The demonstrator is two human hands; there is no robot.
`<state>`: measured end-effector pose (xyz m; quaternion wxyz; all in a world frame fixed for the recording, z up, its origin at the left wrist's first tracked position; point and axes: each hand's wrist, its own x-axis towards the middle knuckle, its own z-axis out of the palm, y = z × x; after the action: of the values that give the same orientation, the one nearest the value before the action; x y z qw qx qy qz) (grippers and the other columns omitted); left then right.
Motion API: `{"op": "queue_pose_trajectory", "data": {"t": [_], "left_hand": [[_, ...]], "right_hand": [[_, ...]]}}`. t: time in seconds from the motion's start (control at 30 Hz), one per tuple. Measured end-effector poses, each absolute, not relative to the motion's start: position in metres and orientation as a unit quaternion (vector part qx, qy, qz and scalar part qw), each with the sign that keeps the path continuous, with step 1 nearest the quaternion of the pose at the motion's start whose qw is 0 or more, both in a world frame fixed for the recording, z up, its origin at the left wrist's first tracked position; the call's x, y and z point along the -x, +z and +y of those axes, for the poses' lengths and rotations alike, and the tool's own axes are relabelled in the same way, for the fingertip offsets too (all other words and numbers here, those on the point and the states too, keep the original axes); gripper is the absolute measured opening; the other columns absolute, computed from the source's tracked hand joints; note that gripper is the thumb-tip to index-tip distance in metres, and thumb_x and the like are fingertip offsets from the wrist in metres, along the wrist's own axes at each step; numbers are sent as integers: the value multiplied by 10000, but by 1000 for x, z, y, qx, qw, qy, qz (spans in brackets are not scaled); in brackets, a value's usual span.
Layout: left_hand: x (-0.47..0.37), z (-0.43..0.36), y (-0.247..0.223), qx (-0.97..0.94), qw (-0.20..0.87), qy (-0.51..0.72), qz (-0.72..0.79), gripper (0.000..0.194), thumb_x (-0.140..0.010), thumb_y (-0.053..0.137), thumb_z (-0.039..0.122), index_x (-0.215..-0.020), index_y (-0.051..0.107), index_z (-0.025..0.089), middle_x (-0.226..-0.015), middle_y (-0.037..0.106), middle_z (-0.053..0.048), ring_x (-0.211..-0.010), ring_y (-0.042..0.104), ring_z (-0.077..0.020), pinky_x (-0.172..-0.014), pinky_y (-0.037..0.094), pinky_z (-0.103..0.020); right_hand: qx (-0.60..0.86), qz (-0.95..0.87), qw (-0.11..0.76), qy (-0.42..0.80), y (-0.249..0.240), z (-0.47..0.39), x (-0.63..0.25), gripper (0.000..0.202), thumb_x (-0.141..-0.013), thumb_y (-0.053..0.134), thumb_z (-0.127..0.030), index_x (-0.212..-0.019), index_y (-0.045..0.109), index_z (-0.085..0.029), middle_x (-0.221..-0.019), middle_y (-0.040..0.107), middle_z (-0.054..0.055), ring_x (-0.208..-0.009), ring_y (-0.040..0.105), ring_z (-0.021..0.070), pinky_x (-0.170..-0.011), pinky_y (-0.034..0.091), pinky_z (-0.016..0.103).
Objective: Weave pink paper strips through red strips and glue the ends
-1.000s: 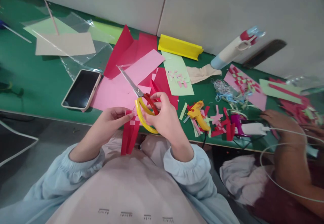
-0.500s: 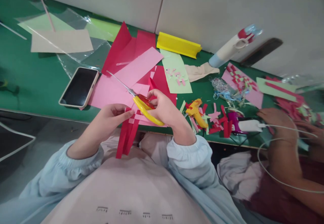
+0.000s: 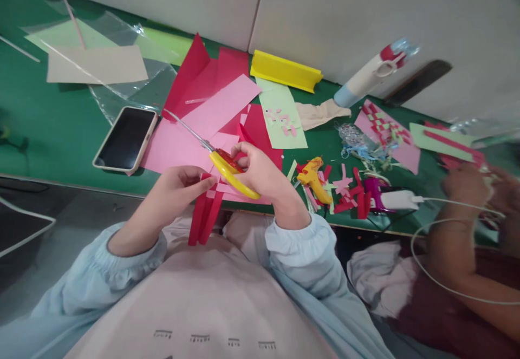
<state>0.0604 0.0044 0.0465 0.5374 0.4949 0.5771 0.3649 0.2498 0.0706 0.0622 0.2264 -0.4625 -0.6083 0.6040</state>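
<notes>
My left hand [image 3: 182, 188] pinches the upper left corner of some woven red and pink paper strips [image 3: 205, 215], whose red ends hang down past the table edge. In my right hand [image 3: 260, 172] is a pair of scissors [image 3: 227, 169] with yellow and red handles, blades pointing away to the upper left. That hand's fingers are bent over the strips' right side, and the handles partly cover the weave. Whether the right fingertips also grip a strip I cannot tell. Pink paper [image 3: 174, 145] lies on the table under the blades.
A phone [image 3: 125, 138] lies to the left. Beyond my hands are red sheets [image 3: 231, 64] and a folded yellow piece [image 3: 286, 71]. Rightward are a yellow glue gun [image 3: 314, 180], paper scraps [image 3: 345, 185], a white bottle [image 3: 365, 77] and another person's hands [image 3: 467, 185].
The scissors have shifted slightly left and their blades tilt a little more to the left. The hanging red strips have moved slightly. The other person's hands have moved away to the right.
</notes>
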Motion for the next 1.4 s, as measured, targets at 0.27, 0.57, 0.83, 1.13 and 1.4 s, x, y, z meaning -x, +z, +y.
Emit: {"op": "queue_pose_trajectory", "data": {"t": [0.27,0.57,0.83,1.13,1.4], "left_hand": [[-63,1,49,-503,512,392,576,288,-798,723,453,-796,696,166,-731,667,-21,-656,578,-129,-595,450,-222],[-75,2,54,-504,506,404,571,240,-659,783,275,-854,714,153,-861,745,-60,-809,688,-202,-734,546,-269],[-81,-4,55,-596,348,385,613,156,-690,678,272,-797,701,162,-741,719,-24,-656,630,-155,-584,468,-226],[-81,-3,57,-640,306,357,608,179,-708,646,290,-828,716,177,-771,726,-35,-662,607,-167,-619,451,-256],[-83,-3,58,-635,285,344,630,174,-687,632,321,-738,699,170,-647,675,-21,-562,538,-139,-542,388,-243]], "right_hand": [[471,-610,234,592,60,69,-259,436,-604,761,-258,-923,466,-231,-673,592,-69,-569,564,115,-488,413,201],[446,-626,223,600,76,61,-255,396,-609,736,-208,-887,455,-233,-735,647,-54,-652,618,125,-546,447,213],[453,-626,222,594,78,59,-254,397,-601,738,-208,-880,457,-230,-691,619,-70,-631,603,126,-557,436,225],[442,-623,222,606,77,58,-252,400,-585,716,-197,-854,424,-234,-688,590,-78,-609,558,113,-554,415,222],[439,-619,233,608,74,56,-251,407,-585,705,-211,-825,378,-241,-730,587,-70,-661,558,123,-595,423,234]]}}
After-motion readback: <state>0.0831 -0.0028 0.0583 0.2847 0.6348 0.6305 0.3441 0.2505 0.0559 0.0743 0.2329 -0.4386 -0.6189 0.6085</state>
